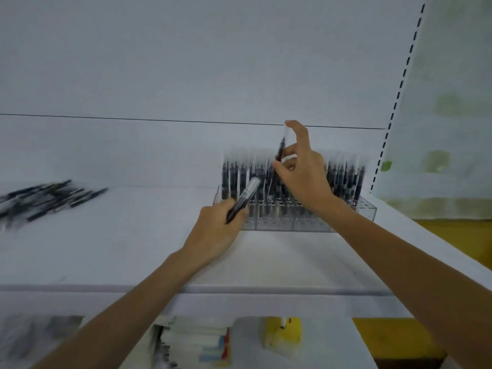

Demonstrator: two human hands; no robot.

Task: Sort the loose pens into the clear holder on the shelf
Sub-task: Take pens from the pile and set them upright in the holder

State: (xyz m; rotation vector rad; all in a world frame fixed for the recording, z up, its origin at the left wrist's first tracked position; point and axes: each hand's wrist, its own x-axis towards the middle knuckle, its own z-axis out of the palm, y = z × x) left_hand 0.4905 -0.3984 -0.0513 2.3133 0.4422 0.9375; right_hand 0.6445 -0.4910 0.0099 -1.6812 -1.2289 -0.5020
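Two pens in hand, one per hand. R hand [303, 171] pinches a slim black pen [281, 145] low on the barrel w/ thumb + curled fingers, index stretched up to the clear cap end. That pen stands near upright over the middle of the clear holder [367, 209], lower end down among the rows of stood pens [343, 177]. Can't tell if it's in a slot; blur + the hand hide that. L hand [215, 235] is wrapped round a second pen [246, 198] (maybe more than one, too blurry), tilted, pale end up and to the right, just beside the holder's front-left corner.

Holder sits toward the back-right of the shelf [133, 249], near its right edge, and looks mostly full. Loose pens [45, 198] lie in a pile at the shelf's left edge, well apart from the holder.

Handling, my read:
- Pens are light, stiff, smooth plastic and prob a bit slippery. Pinch the barrel, not the cap, which may pull off.
- They're thin + round, so they'd roll if dropped flat on the shelf.
- Holder looks like clear acrylic, light and brittle.
- Neighbours crowd the slots, so go straight down w/ no sideways shove, or the rack could slide.
- Free slots seem few and are hard to make out.

Lower shelf has a yellow box [282, 334] + stacked packets [194, 339], not involved.
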